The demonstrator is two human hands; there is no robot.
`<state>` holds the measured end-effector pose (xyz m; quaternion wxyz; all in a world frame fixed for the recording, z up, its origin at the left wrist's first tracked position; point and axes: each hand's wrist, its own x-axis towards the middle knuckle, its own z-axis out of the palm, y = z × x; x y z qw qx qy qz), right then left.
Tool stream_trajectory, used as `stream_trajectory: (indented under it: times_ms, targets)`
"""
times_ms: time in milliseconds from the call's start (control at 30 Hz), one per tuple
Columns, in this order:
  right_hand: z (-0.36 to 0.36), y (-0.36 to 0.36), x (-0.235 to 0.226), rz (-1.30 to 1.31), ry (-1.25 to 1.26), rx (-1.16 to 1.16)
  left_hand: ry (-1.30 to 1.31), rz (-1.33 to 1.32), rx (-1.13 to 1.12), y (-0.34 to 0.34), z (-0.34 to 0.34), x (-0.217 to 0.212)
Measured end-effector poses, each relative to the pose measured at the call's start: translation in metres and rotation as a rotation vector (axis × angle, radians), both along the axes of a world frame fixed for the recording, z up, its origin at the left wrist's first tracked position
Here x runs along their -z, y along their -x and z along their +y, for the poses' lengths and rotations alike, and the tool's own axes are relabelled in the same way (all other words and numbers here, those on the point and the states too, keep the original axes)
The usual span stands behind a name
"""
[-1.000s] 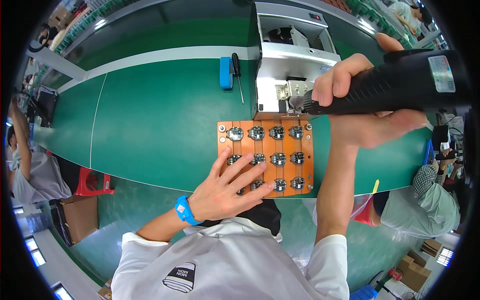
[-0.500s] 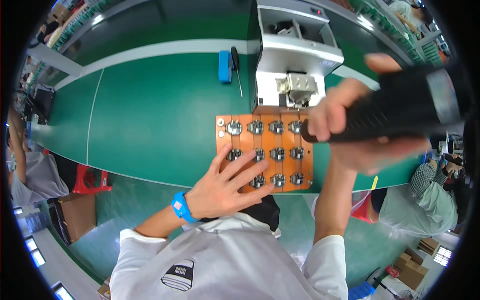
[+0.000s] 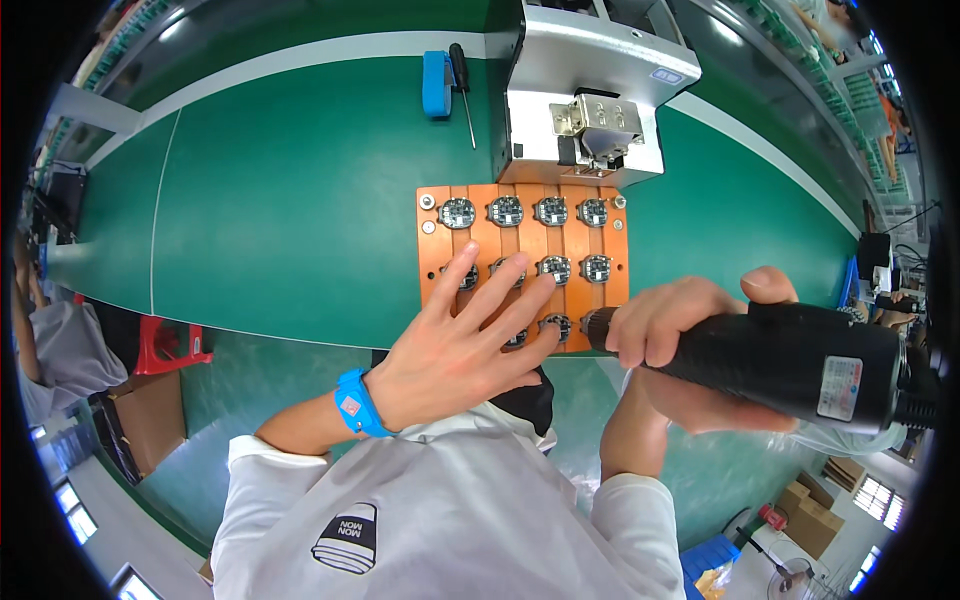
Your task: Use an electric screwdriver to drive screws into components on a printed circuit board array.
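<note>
We see the left hand (image 3: pixel 460 345) lying flat with its five fingers spread, pressing on the orange fixture plate (image 3: pixel 522 262), while the right hand (image 3: pixel 690 345) is wrapped tightly around one black electric screwdriver (image 3: pixel 790 360), whose tip meets the plate's near right corner. The plate rests on the green bench (image 3: pixel 290 220) near its front edge and carries small round assemblies (image 3: pixel 551 211) in rows of four: we count four in the far row, four in the middle row and at least two in the near row, the others hidden under the fingers. One blue wristband (image 3: pixel 355 403) circles the left wrist. Just beyond the plate stands one grey metal machine (image 3: pixel 590 95); to its left lie one blue block (image 3: pixel 436 84) and one hand screwdriver (image 3: pixel 462 80).
</note>
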<state>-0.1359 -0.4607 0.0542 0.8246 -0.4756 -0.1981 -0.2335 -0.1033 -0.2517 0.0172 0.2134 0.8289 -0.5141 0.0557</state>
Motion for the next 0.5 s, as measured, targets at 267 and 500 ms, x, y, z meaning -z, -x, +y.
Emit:
stream_trajectory:
  times_ms: [267,500]
  targets:
    - [0.000,-0.004,0.008,-0.034,0.005,-0.042,-0.005,-0.049,0.021,0.000,-0.004,-0.001]
    - [0.011,-0.003,0.011,-0.034,0.034,0.014,0.011,-0.049,0.043,-0.002,-0.002,0.004]
